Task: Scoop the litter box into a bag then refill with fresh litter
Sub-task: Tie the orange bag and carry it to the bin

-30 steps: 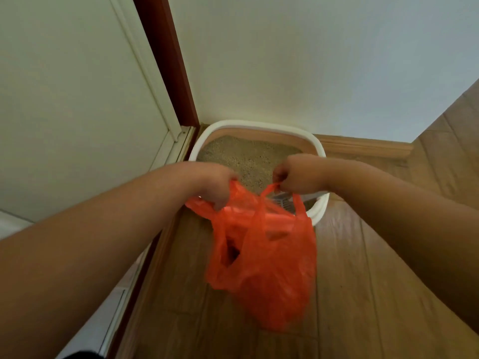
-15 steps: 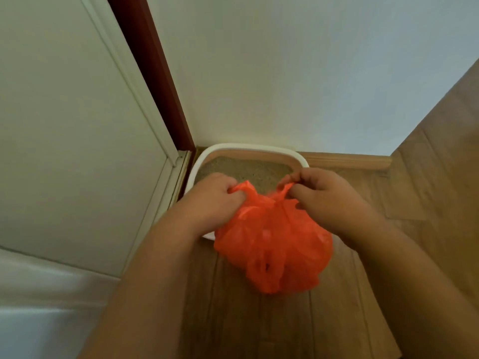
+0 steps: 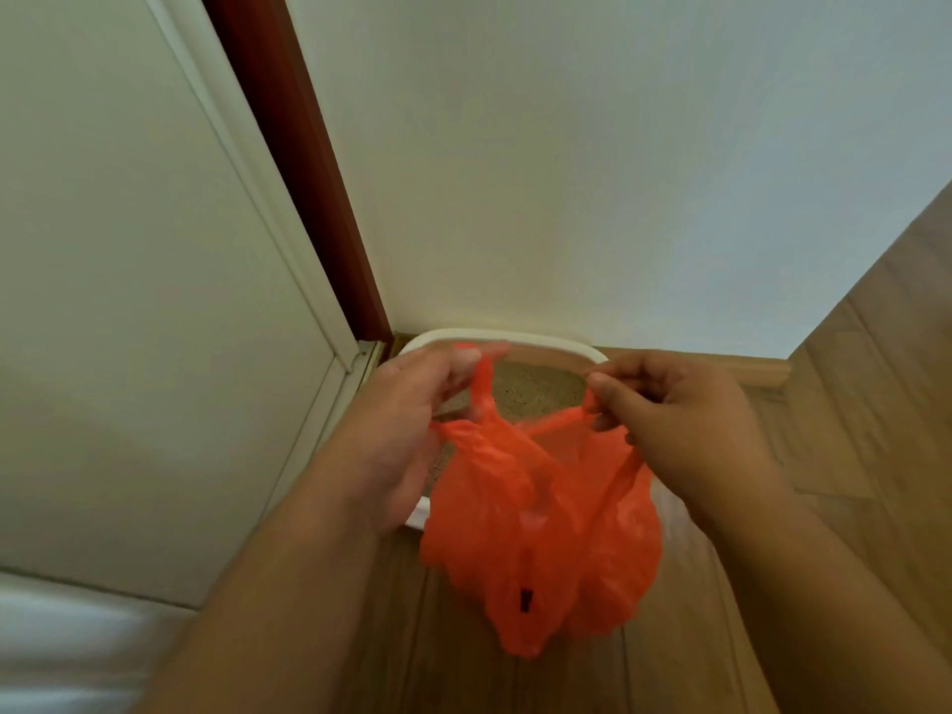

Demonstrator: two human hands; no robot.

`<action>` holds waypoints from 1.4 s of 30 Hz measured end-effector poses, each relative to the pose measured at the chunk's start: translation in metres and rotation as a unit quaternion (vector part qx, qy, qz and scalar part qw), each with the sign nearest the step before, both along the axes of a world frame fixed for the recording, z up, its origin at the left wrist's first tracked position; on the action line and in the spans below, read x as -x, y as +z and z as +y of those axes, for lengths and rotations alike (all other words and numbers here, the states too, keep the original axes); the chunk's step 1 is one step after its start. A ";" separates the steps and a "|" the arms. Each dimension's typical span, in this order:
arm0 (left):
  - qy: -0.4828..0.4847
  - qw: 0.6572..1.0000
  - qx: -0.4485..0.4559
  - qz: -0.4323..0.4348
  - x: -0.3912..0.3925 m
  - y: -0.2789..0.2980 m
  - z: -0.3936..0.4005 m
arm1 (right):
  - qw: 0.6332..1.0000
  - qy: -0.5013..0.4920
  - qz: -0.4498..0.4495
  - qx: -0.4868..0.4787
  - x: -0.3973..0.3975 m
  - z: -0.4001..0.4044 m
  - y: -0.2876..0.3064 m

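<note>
An orange plastic bag [image 3: 541, 538] hangs in front of me over the wooden floor, bulging at the bottom. My left hand [image 3: 407, 430] pinches its left handle and my right hand [image 3: 685, 420] pinches its right handle, both pulled apart and upward. Behind the bag, a white litter box [image 3: 515, 338] sits in the corner against the wall, with tan litter [image 3: 530, 391] inside. The bag and my hands hide the near part of the box. No scoop is visible.
A white wall stands behind the box, with a wooden baseboard [image 3: 742, 371] along it. A dark red door frame [image 3: 309, 167] and a white door [image 3: 129, 249] rise at the left. Wooden floor [image 3: 850, 430] spreads to the right and in front.
My hands have drawn the two bag handles apart and upward, stretching them. The bag hangs lower and longer than half a second ago. The view has tilted up slightly.
</note>
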State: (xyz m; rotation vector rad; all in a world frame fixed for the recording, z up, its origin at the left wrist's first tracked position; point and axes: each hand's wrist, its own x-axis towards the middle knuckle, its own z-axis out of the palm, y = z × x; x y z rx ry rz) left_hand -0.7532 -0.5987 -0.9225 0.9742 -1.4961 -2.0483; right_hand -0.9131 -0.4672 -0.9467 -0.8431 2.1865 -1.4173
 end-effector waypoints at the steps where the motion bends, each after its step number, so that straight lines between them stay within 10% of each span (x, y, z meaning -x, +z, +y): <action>1: 0.015 1.000 0.000 0.024 0.002 -0.001 -0.001 | 0.999 -0.015 -0.017 0.023 0.002 -0.001 0.000; 6: 0.045 0.986 -0.059 0.152 0.005 -0.002 -0.005 | 0.971 -0.014 -0.146 0.191 0.007 -0.004 0.005; 9: 0.002 0.994 0.075 0.074 0.005 -0.012 -0.011 | 0.961 0.032 -0.145 0.235 0.007 -0.003 0.003; 15: -0.053 0.964 0.259 -0.015 0.012 -0.028 -0.011 | 0.986 0.062 0.126 0.095 0.009 -0.004 -0.005; 19: 0.022 0.949 0.313 -0.015 0.012 -0.025 -0.016 | 0.982 0.056 0.062 0.171 0.013 -0.006 -0.007; 25: 0.036 0.993 0.101 0.051 0.016 -0.024 -0.028 | 0.981 0.035 -0.099 0.164 0.017 -0.006 -0.003; 36: -0.121 0.951 0.284 -0.017 0.026 -0.030 -0.002 | 0.953 0.212 -0.189 0.103 -0.008 -0.016 -0.004; 42: -0.105 0.953 0.275 -0.076 0.030 -0.035 0.004 | 0.963 0.098 -0.197 0.155 -0.004 -0.024 -0.004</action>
